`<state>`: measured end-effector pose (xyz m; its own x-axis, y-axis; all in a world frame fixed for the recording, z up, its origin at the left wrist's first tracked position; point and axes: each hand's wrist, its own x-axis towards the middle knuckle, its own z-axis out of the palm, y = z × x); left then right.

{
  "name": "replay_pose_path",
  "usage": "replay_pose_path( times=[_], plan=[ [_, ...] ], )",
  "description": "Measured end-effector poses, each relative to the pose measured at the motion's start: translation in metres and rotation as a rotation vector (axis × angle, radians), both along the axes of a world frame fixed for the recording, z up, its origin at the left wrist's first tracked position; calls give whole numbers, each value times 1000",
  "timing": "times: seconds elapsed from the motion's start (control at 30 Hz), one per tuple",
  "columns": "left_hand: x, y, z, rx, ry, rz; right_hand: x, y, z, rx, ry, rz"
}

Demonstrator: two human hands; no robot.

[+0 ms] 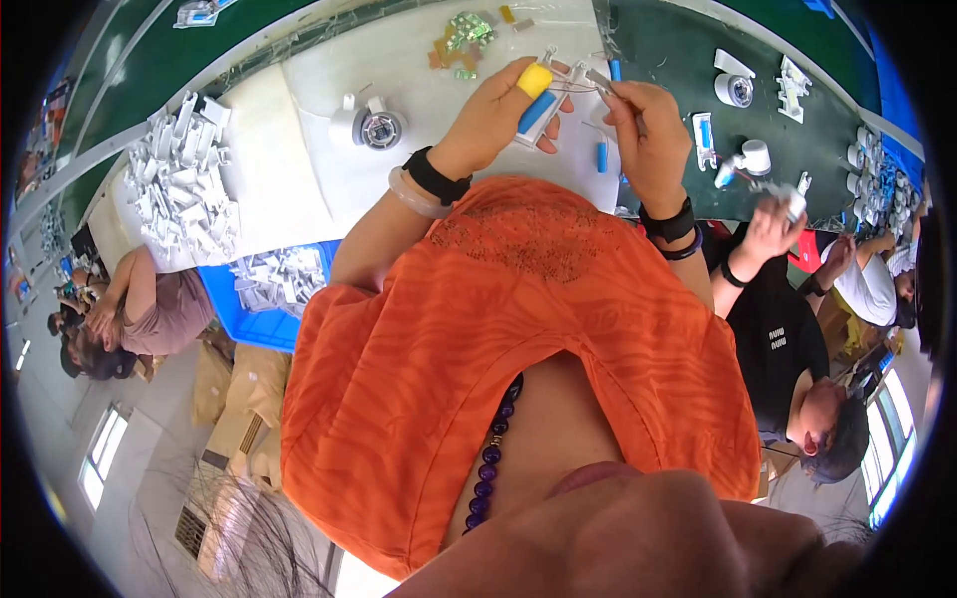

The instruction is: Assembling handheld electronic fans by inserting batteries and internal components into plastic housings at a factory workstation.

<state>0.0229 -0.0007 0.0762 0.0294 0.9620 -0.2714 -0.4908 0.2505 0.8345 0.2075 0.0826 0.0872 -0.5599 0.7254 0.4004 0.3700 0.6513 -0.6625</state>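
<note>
A white plastic housing with a blue cylindrical battery in it lies in my left hand, whose fingers are closed around it. A yellow cover sits on that thumb. My right hand is closed in a pinch at the housing's far right end, on a small flat grey piece. Thin wires run beside this piece, and its exact kind is too small to make out. Below the right fingers, a loose blue battery lies on the table.
A heap of white plastic parts covers the table's left side, above a blue bin of similar parts. A round white device and green and amber pieces lie farther in. At right, a co-worker's hand holds a white part.
</note>
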Motion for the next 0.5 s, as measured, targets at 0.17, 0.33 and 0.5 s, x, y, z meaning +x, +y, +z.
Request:
replay_pose_path(
  times=[0.17,0.33,0.5],
  plan=[
    [5,5,0,-1,145,-13,-2,2,-3,43,67,42],
    [13,4,2,-30,98,20,-3,-2,-4,71,128,42],
    [14,6,11,-69,-51,61,-2,-1,-10,87,183,133]
  ],
)
